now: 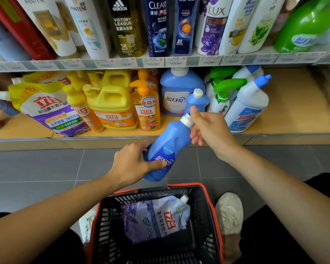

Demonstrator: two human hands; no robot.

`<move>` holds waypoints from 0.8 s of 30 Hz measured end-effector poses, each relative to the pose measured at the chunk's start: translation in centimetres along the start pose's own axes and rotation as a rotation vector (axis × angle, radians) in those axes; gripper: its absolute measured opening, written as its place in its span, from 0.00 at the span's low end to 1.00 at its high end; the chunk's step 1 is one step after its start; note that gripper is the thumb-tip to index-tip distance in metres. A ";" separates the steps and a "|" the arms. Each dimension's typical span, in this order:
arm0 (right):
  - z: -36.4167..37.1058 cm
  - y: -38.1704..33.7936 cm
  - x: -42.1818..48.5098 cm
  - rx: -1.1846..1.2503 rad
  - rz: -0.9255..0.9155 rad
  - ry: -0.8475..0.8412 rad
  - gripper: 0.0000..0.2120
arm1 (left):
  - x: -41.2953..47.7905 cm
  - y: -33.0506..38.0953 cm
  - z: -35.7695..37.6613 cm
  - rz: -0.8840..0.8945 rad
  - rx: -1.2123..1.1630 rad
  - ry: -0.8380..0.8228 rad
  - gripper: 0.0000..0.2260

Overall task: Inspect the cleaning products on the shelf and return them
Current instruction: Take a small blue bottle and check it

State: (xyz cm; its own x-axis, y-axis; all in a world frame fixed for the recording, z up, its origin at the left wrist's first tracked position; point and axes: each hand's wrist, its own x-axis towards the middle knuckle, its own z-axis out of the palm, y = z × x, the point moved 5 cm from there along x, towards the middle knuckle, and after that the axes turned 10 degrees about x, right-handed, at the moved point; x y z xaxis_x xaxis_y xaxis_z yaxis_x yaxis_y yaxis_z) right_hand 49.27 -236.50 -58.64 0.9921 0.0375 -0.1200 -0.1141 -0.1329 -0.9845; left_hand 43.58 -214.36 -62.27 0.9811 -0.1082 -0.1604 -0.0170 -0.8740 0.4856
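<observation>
A small blue bottle [167, 147] with a white cap hangs tilted in front of the lower shelf [290, 128], cap pointing up and right. My left hand [131, 164] grips its lower body, thumb across the label. My right hand [208, 128] pinches the white cap between thumb and fingers. A matching small blue bottle [197, 101] stands on the shelf just behind, beside a large blue detergent bottle [176, 92].
Yellow and orange dish soap bottles [111, 103], a purple refill pouch [51, 109], green spray bottles [221, 94] and a white toilet cleaner [246, 105] fill the lower shelf. Shampoo bottles line the upper shelf. A black and red basket [211, 216] with a pouch [156, 216] sits on the floor below.
</observation>
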 end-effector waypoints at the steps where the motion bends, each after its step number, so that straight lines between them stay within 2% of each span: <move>1: 0.0 0.3 0.2 0.088 0.038 0.000 0.22 | 0.1 -0.2 0.3 -0.033 -0.146 -0.069 0.29; 4: 0.1 1.2 0.2 0.187 0.089 -0.017 0.08 | 0.2 -0.1 0.7 -0.079 -0.607 -0.180 0.20; 5: 0.3 1.6 0.0 0.182 0.122 -0.039 0.08 | 0.1 0.1 0.6 -0.085 -0.718 -0.197 0.19; 7: 1.3 2.5 -0.9 0.185 0.218 -0.163 0.10 | 0.0 0.7 0.4 -0.093 -0.869 -0.222 0.18; 10: 3.6 3.4 -2.9 0.233 0.312 -0.408 0.16 | 0.3 1.1 0.1 -0.123 -0.965 -0.233 0.20; 14: 4.8 4.1 -3.7 0.322 0.300 -0.417 0.24 | 0.4 1.1 -0.1 -0.193 -0.997 -0.224 0.17; 16: 4.8 4.3 -3.6 0.317 0.253 -0.381 0.26 | 0.7 1.1 -0.5 -0.172 -0.952 -0.206 0.13; 18: 4.4 4.2 -3.2 0.260 0.170 -0.341 0.27 | 1.4 0.7 -1.7 -0.133 -0.788 -0.051 0.12; 20: 4.0 3.8 -3.0 0.195 0.088 -0.321 0.28 | 1.5 -0.1 -3.4 -0.121 -0.595 0.214 0.16; 22: 3.5 3.2 -2.7 0.119 0.013 -0.278 0.27 | 1.3 -0.1 -5.3 -0.016 -0.391 0.428 0.21; 24: 2.9 2.4 -2.4 0.032 -0.051 -0.190 0.24 | 1.2 0.7 -6.3 0.174 -0.153 0.502 0.27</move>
State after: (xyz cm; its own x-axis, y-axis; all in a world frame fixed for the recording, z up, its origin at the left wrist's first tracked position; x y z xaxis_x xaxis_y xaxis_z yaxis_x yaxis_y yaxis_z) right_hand 46.45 -234.07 -61.09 0.9691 0.2302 -0.0888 -0.0686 -0.0944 -0.9932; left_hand 46.00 -212.10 -56.69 0.9384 0.0270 0.3445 -0.1957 -0.7802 0.5941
